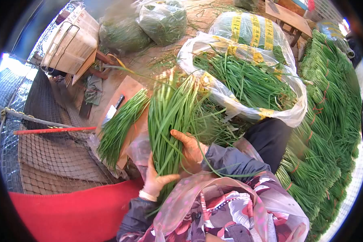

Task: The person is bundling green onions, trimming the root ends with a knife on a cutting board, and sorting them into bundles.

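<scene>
A large loose bunch of garlic chives (165,121) stands upright before my chest, pale stem ends at the top. Around its lower left side curls my left hand (156,179), thumb across the leaves. My right hand (189,148) presses on the bunch from the right, thumb pointing up along it; its fingertips are partly hidden. Both hands appear gloved. To the left, a smaller bunch of chives (123,125) lies on a wooden board (129,86). Beside it on the board is a knife (119,101) with a dark handle.
An opened plastic bag (296,107) of loose chives sits ahead on the right. Tied bunches (326,121) are piled along the right side. Filled bags (161,24) and a white crate (70,40) stand at the back. Red cloth (72,209) covers the lower left.
</scene>
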Demonstrator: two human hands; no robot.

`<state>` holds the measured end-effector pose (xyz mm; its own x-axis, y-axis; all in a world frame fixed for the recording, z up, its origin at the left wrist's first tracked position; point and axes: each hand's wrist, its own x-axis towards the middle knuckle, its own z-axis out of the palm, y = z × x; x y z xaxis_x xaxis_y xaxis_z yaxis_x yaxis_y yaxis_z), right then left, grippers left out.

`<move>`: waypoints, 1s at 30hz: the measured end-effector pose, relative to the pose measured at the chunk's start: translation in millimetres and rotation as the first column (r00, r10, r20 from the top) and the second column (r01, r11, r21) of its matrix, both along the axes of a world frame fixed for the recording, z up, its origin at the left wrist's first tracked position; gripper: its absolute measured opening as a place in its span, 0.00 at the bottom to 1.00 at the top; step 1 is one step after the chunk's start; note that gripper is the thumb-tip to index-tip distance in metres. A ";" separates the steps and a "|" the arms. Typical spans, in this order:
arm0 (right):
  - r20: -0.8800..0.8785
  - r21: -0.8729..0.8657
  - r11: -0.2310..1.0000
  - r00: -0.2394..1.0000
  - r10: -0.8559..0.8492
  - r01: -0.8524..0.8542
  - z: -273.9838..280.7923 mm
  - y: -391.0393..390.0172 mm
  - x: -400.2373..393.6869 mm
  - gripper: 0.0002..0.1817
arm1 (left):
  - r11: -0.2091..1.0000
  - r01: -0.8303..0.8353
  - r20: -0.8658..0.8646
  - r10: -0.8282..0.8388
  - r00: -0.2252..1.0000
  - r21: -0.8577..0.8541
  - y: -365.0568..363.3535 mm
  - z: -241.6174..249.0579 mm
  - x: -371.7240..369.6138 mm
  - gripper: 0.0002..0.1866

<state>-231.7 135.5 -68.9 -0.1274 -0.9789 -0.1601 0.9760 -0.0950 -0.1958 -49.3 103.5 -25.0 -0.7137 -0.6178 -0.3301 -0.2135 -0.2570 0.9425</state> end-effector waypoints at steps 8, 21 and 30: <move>-0.126 -0.066 0.998 0.992 0.015 -0.024 4.5 -14.7 -3.7 0.35 | 0.977 -0.048 0.149 0.017 0.989 0.209 -2.4 -7.5 7.6 0.25; -0.519 0.338 0.792 0.802 -0.294 0.508 -64.1 -82.6 -128.3 0.21 | 1.000 -0.020 0.284 0.016 0.959 0.012 -28.7 27.5 84.6 0.32; -0.737 0.108 0.693 0.526 -0.426 0.713 28.6 -55.0 -246.1 0.26 | 0.997 -0.027 0.295 0.047 0.954 -0.071 -56.3 9.3 117.4 0.31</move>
<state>-477.8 80.5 -40.3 -0.8391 -0.5309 -0.1190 0.3543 -0.3673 -0.8600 68.1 47.2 -15.8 -0.5664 -0.6693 -0.4809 -0.4771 -0.2095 0.8535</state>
